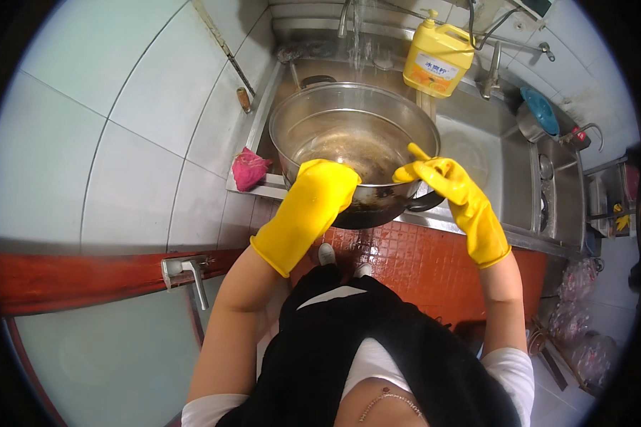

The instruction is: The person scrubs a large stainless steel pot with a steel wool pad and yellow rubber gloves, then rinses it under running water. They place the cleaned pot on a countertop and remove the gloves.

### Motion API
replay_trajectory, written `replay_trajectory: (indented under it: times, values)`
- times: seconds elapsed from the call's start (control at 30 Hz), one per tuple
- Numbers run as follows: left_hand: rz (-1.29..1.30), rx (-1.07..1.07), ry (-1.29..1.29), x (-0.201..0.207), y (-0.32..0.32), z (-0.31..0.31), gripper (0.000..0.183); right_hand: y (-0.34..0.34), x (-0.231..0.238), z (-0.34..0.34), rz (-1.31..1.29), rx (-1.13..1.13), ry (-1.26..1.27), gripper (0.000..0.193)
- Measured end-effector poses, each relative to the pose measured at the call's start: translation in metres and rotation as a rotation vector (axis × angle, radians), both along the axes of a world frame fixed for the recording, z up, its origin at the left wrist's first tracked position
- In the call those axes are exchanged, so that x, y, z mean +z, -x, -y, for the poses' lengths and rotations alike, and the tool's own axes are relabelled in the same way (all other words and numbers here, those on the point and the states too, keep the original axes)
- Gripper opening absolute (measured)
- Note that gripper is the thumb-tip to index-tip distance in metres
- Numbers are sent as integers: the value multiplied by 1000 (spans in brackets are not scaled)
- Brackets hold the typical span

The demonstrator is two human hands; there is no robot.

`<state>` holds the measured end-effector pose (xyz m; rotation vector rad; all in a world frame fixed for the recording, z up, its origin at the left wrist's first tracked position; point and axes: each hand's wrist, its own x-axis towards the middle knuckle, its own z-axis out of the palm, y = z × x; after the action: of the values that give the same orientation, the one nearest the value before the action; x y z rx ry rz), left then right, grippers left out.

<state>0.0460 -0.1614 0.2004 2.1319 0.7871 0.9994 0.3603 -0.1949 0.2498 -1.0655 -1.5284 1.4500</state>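
A large, wide metal pot with dark handles sits at the left sink basin, its near side jutting over the front edge. Its inner wall looks wet and brownish, and the outside near the bottom is dark. My left hand, in a yellow rubber glove, is closed over the pot's near rim; its fingertips are hidden inside. My right hand, gloved the same way, hovers at the rim's right side above a dark handle. Its fingers are apart and hold nothing. Water runs from a faucet behind the pot.
A yellow pump jug stands on the divider between basins. A pink cloth lies on the left sink corner. The right basin has another faucet; beyond it is a metal pot with a blue bowl. A tiled wall borders the left.
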Motion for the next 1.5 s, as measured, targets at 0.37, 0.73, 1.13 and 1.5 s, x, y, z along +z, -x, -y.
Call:
replay_trajectory:
  times: [0.37, 0.73, 1.13, 1.5]
  values:
    - [-227, 11, -53, -33, 34, -33, 22, -22, -20, 1, 750, -14, -636, 32]
    - [-713, -67, 48, 34, 36, -51, 35, 44, -17, -5, 972, 112, -722, 18]
    - [-863, -161, -8, 65, -2, -27, 43, 70, -5, 6, 923, 121, -642, 34]
    - [-931, -218, 149, 53, 8, -44, 38, 85, -13, 16, 1048, 74, -642, 33]
